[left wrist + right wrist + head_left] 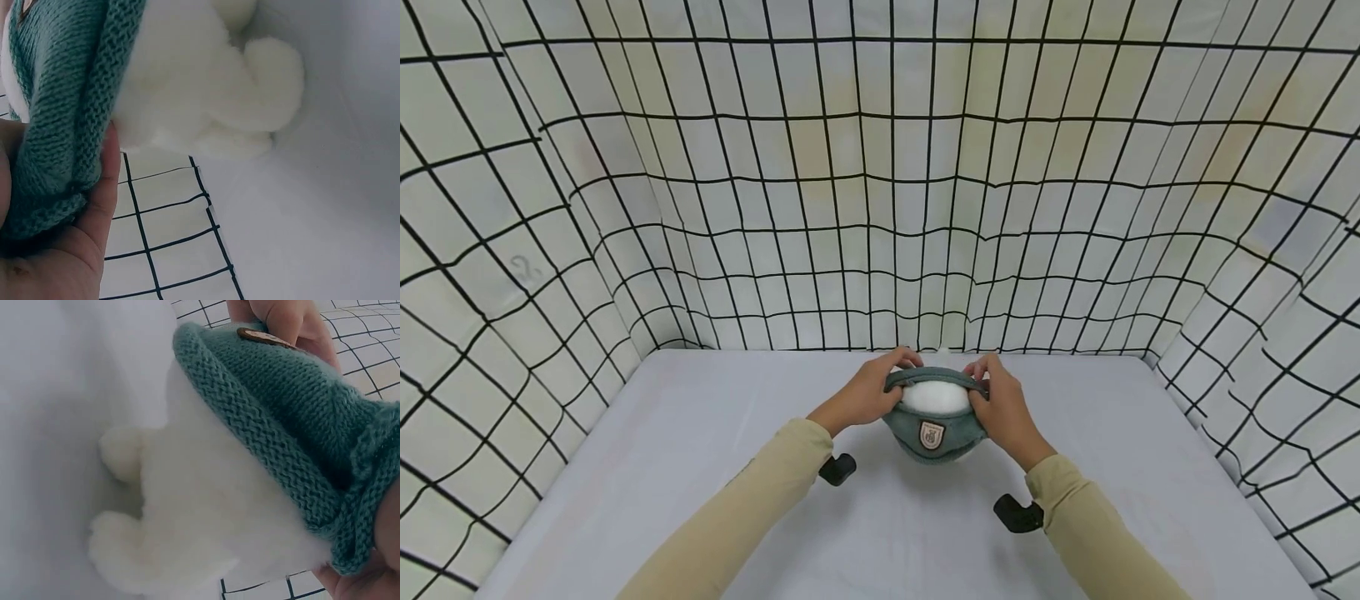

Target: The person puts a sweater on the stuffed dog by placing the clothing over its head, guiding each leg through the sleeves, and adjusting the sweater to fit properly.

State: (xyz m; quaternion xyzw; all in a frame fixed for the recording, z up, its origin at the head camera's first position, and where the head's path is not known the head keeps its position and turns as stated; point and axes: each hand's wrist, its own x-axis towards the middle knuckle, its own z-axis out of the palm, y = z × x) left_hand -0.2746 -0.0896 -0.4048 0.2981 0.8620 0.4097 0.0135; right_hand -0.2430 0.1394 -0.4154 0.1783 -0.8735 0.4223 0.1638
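A white plush toy (936, 397) with stubby, rounded limbs wears a teal knitted garment (898, 427), which has a small shield-shaped badge (932, 434) on its front. My left hand (868, 387) grips the garment's left end, thumb on the near side and fingers behind. At the opposite end, my right hand (1002, 404) pinches the knit the same way. White plush shows through the opening between the upper band and the front. In the right wrist view, the limbs (122, 550) stick out below the garment's thick ribbed hem (250, 434). The toy's head is not visible.
The toy is over a white table (700, 475), near its far edge. White walls with a black grid (895, 150) enclose the table at the back and both sides. A black wrist piece (838, 469) hangs under the left sleeve, another (1018, 513) under the right.
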